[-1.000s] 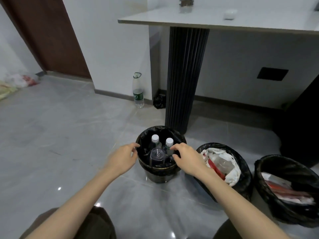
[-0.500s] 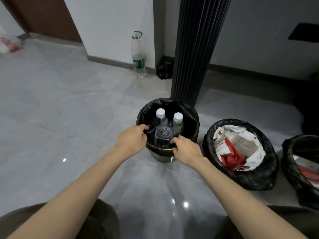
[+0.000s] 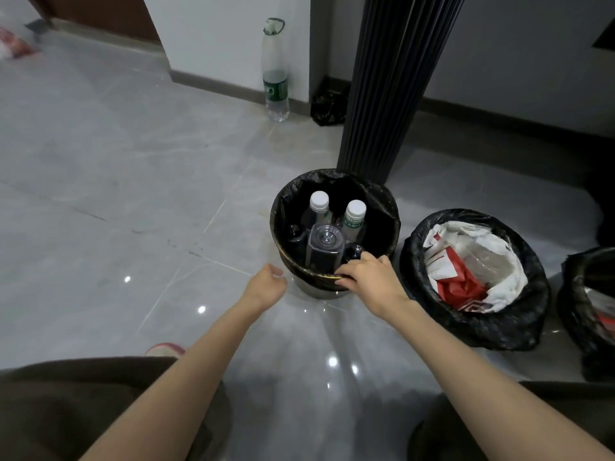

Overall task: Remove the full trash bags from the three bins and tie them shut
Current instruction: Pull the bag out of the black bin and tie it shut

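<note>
Our right hand (image 3: pixel 369 277) curls its fingers over the near rim of the first bin (image 3: pixel 316 291), pinching the edge of its glossy black trash bag (image 3: pixel 376 197), while our left hand (image 3: pixel 266 286) hangs loosely curled and empty just beside that rim. The bag lines the bin on the grey floor (image 3: pixel 133 181) and holds white-capped bottles (image 3: pixel 354 216) with green labels too small to read. A second bin (image 3: pixel 519 324), bagged black and stuffed with white and red plastic, stands just to the right, and a third bin (image 3: pixel 579 327) beyond it

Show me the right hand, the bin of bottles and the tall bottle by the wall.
right hand (image 3: pixel 369 277), head view, back of the hand.
bin of bottles (image 3: pixel 382 194), head view, far right rim.
tall bottle (image 3: pixel 275 91), head view, green label.
</note>
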Motion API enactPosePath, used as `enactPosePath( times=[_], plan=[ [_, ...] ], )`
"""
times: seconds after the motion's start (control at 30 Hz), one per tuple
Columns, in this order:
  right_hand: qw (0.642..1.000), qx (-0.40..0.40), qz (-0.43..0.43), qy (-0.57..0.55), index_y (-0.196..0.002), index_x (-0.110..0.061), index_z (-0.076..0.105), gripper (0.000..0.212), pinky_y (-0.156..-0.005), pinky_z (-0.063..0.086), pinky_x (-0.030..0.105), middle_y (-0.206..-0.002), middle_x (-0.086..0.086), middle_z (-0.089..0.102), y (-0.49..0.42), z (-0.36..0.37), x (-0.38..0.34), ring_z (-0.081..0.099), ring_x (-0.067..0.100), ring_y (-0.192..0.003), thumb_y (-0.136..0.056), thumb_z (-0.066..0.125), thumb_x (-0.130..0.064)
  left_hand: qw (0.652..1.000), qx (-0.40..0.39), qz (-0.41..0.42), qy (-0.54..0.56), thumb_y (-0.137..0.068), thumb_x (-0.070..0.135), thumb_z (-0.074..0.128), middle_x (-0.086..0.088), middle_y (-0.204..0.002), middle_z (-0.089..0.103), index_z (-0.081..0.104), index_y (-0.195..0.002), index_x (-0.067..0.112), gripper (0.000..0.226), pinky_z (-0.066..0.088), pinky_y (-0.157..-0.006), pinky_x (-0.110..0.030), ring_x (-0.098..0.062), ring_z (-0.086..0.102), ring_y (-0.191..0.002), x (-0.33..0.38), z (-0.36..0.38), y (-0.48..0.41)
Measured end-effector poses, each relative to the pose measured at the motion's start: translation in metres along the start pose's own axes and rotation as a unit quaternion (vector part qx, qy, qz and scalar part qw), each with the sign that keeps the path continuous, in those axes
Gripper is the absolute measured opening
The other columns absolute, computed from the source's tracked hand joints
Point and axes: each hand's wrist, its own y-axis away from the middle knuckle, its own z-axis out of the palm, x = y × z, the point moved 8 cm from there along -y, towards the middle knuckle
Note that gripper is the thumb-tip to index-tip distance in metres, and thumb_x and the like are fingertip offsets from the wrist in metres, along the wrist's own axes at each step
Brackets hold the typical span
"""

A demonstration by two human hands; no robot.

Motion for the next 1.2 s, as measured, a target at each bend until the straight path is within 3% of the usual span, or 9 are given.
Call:
enactPosePath(
  times=[0.2, 0.3, 0.47, 0.6, 0.7, 0.77, 0.87, 1.07, 1.2],
  plan=[
    [0.999, -0.004, -0.029, -0.016, -0.122, -0.035, 0.06, 0.03, -0.077, 0.018, 0.029, -0.109, -0.016, 0.065, 0.017, 0.011, 0.01, 0.041, 0.014, -0.1, -0.097, 0.045, -0.04, 0.919, -0.104, -0.122, 0.361, -0.096, 0.018, 0.049, -0.003, -0.138, 0.049, 0.032, -0.142, 0.017, 0.049, 0.048, -0.089, -0.036, -0.026, 0.053, -0.118, -0.039, 0.051, 0.012],
    [0.999, -0.02, -0.047, -0.002, -0.123, -0.036, 0.06, 0.03, -0.079, 0.021, 0.028, -0.112, -0.018, 0.065, 0.024, 0.012, 0.01, 0.041, 0.013, -0.096, -0.097, 0.045, -0.04, 0.893, -0.107, -0.124, 0.42, -0.097, 0.021, 0.048, -0.001, -0.126, 0.054, 0.054, -0.117, 0.019, 0.021, 0.045, -0.096, -0.036, -0.021, 0.055, -0.109, -0.035, 0.059, 0.009],
    [0.997, -0.032, -0.061, 0.014, -0.126, -0.038, 0.057, 0.032, -0.083, 0.029, 0.03, -0.116, -0.019, 0.065, 0.035, 0.012, 0.007, 0.041, 0.012, -0.095, -0.098, 0.042, -0.041, 0.876, -0.078, -0.145, 0.453, -0.097, 0.016, 0.047, 0.002, -0.09, 0.059, 0.057, -0.099, 0.017, 0.01, 0.042, -0.097, -0.031, -0.008, 0.056, -0.082, -0.032, 0.064, 0.01],
    [0.998, -0.019, -0.06, 0.03, -0.126, -0.034, 0.056, 0.031, -0.085, 0.031, 0.031, -0.115, -0.013, 0.066, 0.039, 0.009, 0.002, 0.042, 0.015, -0.1, -0.1, 0.041, -0.036, 0.857, -0.029, -0.137, 0.497, -0.098, 0.01, 0.045, -0.009, -0.111, 0.06, 0.05, -0.117, 0.007, 0.02, 0.044, -0.097, -0.033, -0.021, 0.06, -0.109, -0.028, 0.056, 0.018],
    [0.999, -0.01, -0.039, 0.005, -0.125, -0.031, 0.057, 0.03, -0.088, 0.035, 0.031, -0.118, -0.01, 0.065, 0.042, 0.007, 0.002, 0.043, 0.016, -0.103, -0.098, 0.045, -0.027, 0.863, -0.021, -0.107, 0.492, -0.099, 0.007, 0.042, -0.016, -0.118, 0.058, 0.048, -0.094, 0.008, 0.008, 0.046, -0.095, -0.035, -0.022, 0.063, -0.089, -0.024, 0.045, 0.03],
    [0.999, -0.008, -0.022, -0.033, -0.124, -0.029, 0.058, 0.031, -0.088, 0.039, 0.031, -0.118, -0.008, 0.065, 0.047, 0.002, 0.003, 0.046, 0.016, -0.104, -0.096, 0.048, -0.022, 0.872, -0.01, -0.089, 0.48, -0.099, 0.007, 0.04, -0.019, -0.116, 0.059, 0.043, -0.085, 0.009, 0.015, 0.047, -0.09, -0.035, -0.021, 0.063, -0.083, -0.022, 0.037, 0.039],
    [0.998, -0.007, -0.014, -0.055, -0.127, -0.029, 0.054, 0.036, -0.094, 0.04, 0.033, -0.124, -0.007, 0.061, 0.058, -0.003, 0.002, 0.048, 0.017, -0.11, -0.092, 0.052, -0.022, 0.872, -0.009, -0.069, 0.485, -0.099, 0.005, 0.039, -0.019, -0.11, 0.059, 0.042, -0.082, 0.01, 0.018, 0.047, -0.087, -0.035, -0.025, 0.061, -0.091, -0.015, 0.029, 0.054],
    [0.998, 0.022, -0.038, -0.045, -0.133, -0.026, 0.049, 0.051, -0.1, 0.034, 0.035, -0.135, -0.009, 0.05, 0.072, -0.006, -0.024, 0.044, 0.017, -0.122, -0.086, 0.062, -0.039, 0.867, -0.052, -0.044, 0.494, -0.099, 0.005, 0.039, -0.015, -0.09, 0.061, 0.037, -0.08, 0.014, 0.021, 0.047, -0.088, -0.041, -0.024, 0.063, -0.078, 0.015, 0.028, 0.088],
    [0.992, 0.12, -0.029, -0.028, -0.108, -0.02, 0.064, 0.034, -0.084, 0.042, 0.037, -0.114, -0.006, 0.061, 0.074, -0.012, -0.037, 0.053, 0.023, -0.105, -0.08, 0.068, -0.037, 0.881, -0.059, -0.035, 0.468, -0.099, 0.002, 0.037, -0.014, -0.083, 0.06, 0.038, -0.08, 0.012, 0.022, 0.053, -0.077, -0.043, -0.022, 0.067, -0.061, 0.028, 0.021, 0.101]
  ],
)
